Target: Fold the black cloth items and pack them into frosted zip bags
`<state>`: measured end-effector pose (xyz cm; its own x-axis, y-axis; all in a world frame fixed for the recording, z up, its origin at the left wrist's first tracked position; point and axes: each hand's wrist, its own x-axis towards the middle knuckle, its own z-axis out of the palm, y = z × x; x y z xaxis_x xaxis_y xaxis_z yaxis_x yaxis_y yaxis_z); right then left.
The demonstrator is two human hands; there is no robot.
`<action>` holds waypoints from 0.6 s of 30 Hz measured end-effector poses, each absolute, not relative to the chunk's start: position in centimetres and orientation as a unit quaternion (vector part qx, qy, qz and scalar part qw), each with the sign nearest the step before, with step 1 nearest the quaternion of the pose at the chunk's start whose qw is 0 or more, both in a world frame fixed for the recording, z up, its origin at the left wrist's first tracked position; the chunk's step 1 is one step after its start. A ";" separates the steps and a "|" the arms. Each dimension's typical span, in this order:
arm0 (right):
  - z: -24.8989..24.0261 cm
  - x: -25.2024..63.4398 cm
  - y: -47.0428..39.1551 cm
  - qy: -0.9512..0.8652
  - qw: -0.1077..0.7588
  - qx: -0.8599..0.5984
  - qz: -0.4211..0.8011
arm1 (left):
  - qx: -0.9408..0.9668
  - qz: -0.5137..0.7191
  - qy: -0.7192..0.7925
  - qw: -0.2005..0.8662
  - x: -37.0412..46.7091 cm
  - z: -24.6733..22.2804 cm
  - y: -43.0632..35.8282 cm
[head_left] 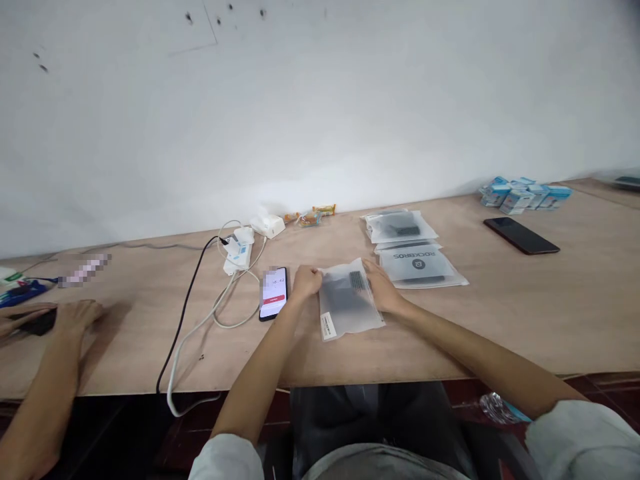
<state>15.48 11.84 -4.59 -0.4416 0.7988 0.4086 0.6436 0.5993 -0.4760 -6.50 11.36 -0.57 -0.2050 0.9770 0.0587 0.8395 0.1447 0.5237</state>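
Note:
A frosted plastic bag point(349, 303) lies on the wooden table in front of me, with a dark item inside and a white label at its lower left corner. My left hand point(307, 281) is closed on the bag's upper left edge, fingers pinched together. Along the upper right edge is my right hand point(383, 288), touching the bag; its fingers are partly hidden, and whether they grip cannot be made out. Several similar bags point(417, 263) are piled behind and to the right, one with ROCKBROS printed on it, upside down.
A lit phone point(273, 293) lies left of my left hand, near a power strip point(237, 257) with loose cables. Wrapped snacks point(310, 218), a dark phone point(521, 235) and small blue boxes point(517, 199) lie farther back. Another person's hands point(77, 317) hold a dark object at the left.

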 end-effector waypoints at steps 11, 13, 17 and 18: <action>-3.0 21.3 10.2 -0.766 0.308 -0.555 0.103 | 0.571 0.227 0.788 -0.041 -8.1 5.6 14.6; -3.3 22.4 9.5 -0.770 0.300 -0.561 0.056 | 0.620 0.192 0.756 -0.086 -6.2 4.7 13.3; -4.7 25.2 9.2 -0.790 0.240 -0.563 0.019 | 0.723 0.083 0.676 -0.114 -2.7 1.8 9.0; -5.1 25.9 9.4 -0.800 0.222 -0.558 0.016 | 0.732 0.063 0.670 -0.110 -2.2 1.1 8.0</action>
<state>25.87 9.43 -5.13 -0.2791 0.8993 0.3368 0.8847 0.3772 -0.2740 -2.22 8.03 1.08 0.0948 0.9662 0.2396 0.9939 -0.0782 -0.0778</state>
